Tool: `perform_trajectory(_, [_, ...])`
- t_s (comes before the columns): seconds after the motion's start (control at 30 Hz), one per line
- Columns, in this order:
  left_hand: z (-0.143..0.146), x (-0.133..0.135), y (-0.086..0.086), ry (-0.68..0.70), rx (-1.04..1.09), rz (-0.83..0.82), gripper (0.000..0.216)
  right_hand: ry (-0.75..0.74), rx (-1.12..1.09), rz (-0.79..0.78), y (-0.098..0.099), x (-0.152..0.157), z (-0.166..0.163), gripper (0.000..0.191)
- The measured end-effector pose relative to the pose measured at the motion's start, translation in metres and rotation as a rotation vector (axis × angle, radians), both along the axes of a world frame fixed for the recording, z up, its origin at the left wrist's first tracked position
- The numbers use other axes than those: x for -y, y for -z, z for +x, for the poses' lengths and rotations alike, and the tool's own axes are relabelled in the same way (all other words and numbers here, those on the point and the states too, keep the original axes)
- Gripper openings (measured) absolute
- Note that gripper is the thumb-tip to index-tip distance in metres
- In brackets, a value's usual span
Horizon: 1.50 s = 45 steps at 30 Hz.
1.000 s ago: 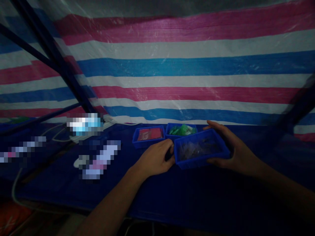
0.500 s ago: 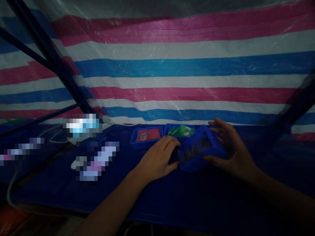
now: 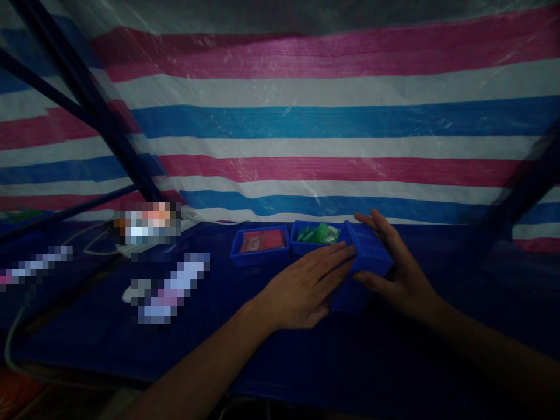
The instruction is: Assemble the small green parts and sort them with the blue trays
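A small blue plastic tray (image 3: pixel 366 254) stands tipped far over on the dark blue table, its underside facing up and its contents hidden. My right hand (image 3: pixel 396 265) grips it from the right side, fingers over its back edge. My left hand (image 3: pixel 311 286) lies flat with fingers stretched out against the tray's open left side. Behind them sit two more blue trays: one holding red packets (image 3: pixel 261 244), one holding green packets (image 3: pixel 315 235).
A pink, white and blue striped tarp (image 3: pixel 306 128) hangs as a wall right behind the table. Dark poles (image 3: pixel 87 99) slant at the left. Blurred-out items (image 3: pixel 168 289) and a white cable (image 3: pixel 98 245) lie on the left of the table (image 3: pixel 262 344).
The tray, held level between both hands a second ago, has been tipped over toward the left. My left hand opened from its grip on the tray's end and now covers its mouth.
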<state>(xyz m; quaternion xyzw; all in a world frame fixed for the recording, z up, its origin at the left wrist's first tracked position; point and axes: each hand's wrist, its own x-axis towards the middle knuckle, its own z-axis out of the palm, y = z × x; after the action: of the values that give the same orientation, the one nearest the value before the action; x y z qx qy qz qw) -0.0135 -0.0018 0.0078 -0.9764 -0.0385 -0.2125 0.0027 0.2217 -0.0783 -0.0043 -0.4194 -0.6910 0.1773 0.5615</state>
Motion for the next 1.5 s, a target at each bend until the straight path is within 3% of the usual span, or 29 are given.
perform_trajectory(0.3, [0.006,0.002,0.007,0.050,-0.080,-0.083,0.097,-0.055,0.043,0.006,0.002,-0.002,-0.002,0.106])
perform_trajectory(0.5, [0.011,0.000,0.010,-0.019,0.184,-0.105,0.091,-0.035,0.094,0.007,0.005,-0.004,-0.004,0.115])
perform_trajectory(0.6, [0.013,0.000,0.014,0.016,0.227,-0.156,0.086,-0.011,0.135,-0.015,0.006,-0.004,-0.005,0.114])
perform_trajectory(0.73, [0.013,0.000,0.018,0.041,0.213,-0.232,0.076,0.001,0.155,-0.016,0.006,-0.002,-0.007,0.113])
perform_trajectory(0.97, [0.013,-0.004,0.019,0.032,0.156,-0.207,0.057,0.002,0.185,-0.019,0.004,-0.001,-0.006,0.108])
perform_trajectory(1.5, [0.016,0.003,0.009,-0.085,-0.035,-0.130,0.053,0.035,0.323,0.020,-0.001,-0.002,0.001,0.110])
